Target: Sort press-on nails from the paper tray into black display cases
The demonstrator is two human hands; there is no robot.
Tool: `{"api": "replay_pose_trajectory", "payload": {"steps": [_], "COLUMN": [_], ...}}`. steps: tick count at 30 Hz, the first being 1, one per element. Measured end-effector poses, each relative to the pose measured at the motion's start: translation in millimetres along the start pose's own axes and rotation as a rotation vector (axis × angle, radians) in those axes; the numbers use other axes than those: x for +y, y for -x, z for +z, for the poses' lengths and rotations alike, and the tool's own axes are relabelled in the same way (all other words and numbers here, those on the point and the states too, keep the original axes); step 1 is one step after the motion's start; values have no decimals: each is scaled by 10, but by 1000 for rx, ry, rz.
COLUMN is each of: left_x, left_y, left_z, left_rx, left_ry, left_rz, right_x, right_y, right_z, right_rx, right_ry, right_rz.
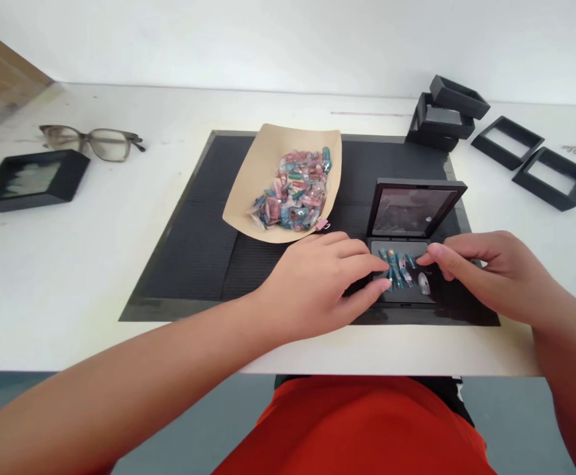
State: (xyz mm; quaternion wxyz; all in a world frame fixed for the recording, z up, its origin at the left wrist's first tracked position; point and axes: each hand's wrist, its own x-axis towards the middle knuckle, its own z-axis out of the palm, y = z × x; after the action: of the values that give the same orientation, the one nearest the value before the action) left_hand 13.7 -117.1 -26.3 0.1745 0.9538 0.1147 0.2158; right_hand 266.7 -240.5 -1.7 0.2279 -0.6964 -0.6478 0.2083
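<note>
A black hinged case (399, 295) sits on the dark mat with its clear-windowed lid (409, 210) tilted up. Inside, several teal press-on nails (400, 269) with small decorations lie side by side, and one clear silvery nail (423, 284) is at their right. My left hand (330, 277) rests at the case's left side, its index finger and thumb apart at the edge of the leftmost nails. From the right, my right hand (485, 267) reaches in with thumb and index finger closed together beside the upper right nail; whatever is between them is hidden.
A tan paper tray (248, 191) of wrapped pink and teal nails stands on the black mat (183, 244), left of the case. Black frames (458, 97) are stacked at the back right, with loose frames (508, 142) beside them. Glasses (109, 144) and a black box (30, 178) lie left.
</note>
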Motion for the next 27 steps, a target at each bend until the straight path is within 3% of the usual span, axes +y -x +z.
{"api": "replay_pose_trajectory", "payload": {"steps": [5,10,13,15,20,27], "left_x": [-1,-10,-13,-13,-9,-4], "left_y": [1,5,2,-1,-4,-3], "left_z": [-12,-16,-10,-7,-5,21], "left_rx": [-16,-11,-2,2,-4,6], "left_ry": [8,18,15,9,-3,4], "left_rz": [-20,-11,-8,1,-4,5], "right_x": [-32,64,190,274,400,383], "right_y": [18,26,0,-32,-116,-138], "right_z": [4,1,-10,-20,-22,60], "right_rx": [-7,361,440,411,196,226], "right_ry": [-33,96,123,146,307,389], "right_rz": [4,119,153,134,-7,-12]}}
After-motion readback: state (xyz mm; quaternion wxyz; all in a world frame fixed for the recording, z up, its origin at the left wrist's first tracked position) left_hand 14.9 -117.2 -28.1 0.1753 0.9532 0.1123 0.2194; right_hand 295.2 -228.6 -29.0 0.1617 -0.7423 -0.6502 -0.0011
